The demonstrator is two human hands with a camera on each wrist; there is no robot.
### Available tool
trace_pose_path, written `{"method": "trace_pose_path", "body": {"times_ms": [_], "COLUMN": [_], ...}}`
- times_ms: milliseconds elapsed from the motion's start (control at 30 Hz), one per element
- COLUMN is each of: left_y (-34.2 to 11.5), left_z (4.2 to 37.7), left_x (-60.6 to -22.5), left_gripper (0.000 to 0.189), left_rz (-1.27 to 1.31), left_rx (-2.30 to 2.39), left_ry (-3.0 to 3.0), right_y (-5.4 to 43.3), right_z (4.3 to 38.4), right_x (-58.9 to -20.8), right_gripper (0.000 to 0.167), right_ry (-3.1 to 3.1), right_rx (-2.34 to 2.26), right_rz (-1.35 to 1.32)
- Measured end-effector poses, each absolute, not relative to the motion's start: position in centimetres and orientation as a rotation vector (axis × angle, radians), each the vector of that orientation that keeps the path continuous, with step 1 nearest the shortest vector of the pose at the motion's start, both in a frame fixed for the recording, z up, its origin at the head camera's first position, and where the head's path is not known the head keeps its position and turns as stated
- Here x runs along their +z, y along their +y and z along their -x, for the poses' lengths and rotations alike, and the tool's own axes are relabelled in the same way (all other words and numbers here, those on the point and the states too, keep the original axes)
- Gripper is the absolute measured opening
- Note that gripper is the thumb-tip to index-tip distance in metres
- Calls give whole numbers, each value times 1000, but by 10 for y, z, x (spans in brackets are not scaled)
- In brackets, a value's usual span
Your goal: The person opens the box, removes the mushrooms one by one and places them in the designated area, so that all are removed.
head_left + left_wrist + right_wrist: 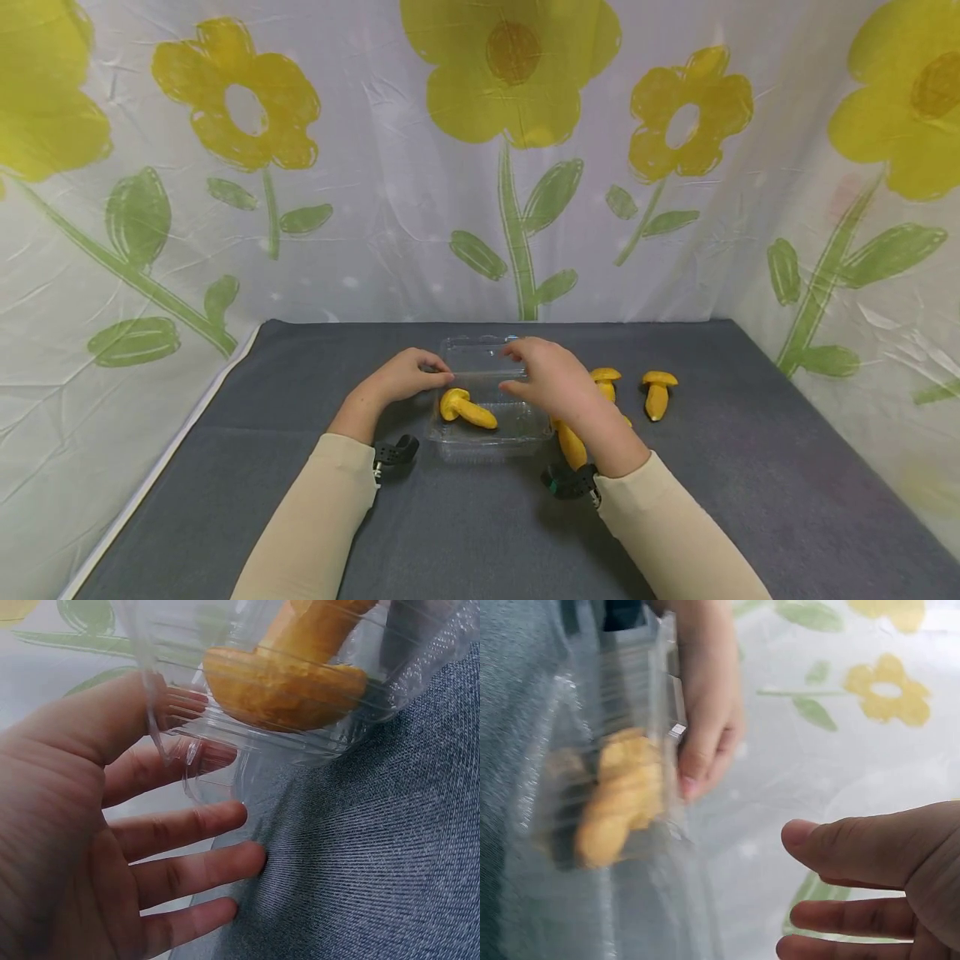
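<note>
A clear plastic clamshell box (491, 450) stands on the table with its hinged lid (468, 352) folded back. One yellow mushroom (471, 410) lies in its base; the left wrist view shows this mushroom's cap (285, 686) through the ribbed wall. At the box's left edge my left hand (401, 377) pinches the rim between thumb and forefinger, its other fingers (195, 874) spread. Over the box's right side hovers my right hand (553, 377), thumb and fingers apart with nothing between them. The right wrist view is blurred around the box.
Right of the box lie more yellow mushrooms: one partly under my right forearm (572, 446), another behind that wrist (606, 377), and a separate mushroom (657, 397) further right. Dark grey cloth covers the table (465, 533). A flower-printed curtain (375, 208) hangs behind it.
</note>
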State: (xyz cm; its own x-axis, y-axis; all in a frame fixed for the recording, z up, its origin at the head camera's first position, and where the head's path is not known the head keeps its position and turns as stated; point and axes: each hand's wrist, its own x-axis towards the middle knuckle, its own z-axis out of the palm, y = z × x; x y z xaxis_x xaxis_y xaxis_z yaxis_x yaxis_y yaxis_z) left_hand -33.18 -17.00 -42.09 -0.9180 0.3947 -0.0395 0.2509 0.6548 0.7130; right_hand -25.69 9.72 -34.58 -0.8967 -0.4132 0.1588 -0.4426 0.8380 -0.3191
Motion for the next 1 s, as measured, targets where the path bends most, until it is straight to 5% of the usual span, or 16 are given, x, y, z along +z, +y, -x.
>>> {"method": "trace_pose_path", "body": {"times_ms": [1000], "left_y": [-168], "left_z": [333], "left_x": [-424], "left_gripper": [24], "left_rz": [-541], "left_rx": [1110], "left_ry": [2696], "right_y": [59], "right_z": [269], "right_x": [-407], "right_gripper": [44], "right_ry": [-2957], "right_rx": [458], "right_rz": [-968]}}
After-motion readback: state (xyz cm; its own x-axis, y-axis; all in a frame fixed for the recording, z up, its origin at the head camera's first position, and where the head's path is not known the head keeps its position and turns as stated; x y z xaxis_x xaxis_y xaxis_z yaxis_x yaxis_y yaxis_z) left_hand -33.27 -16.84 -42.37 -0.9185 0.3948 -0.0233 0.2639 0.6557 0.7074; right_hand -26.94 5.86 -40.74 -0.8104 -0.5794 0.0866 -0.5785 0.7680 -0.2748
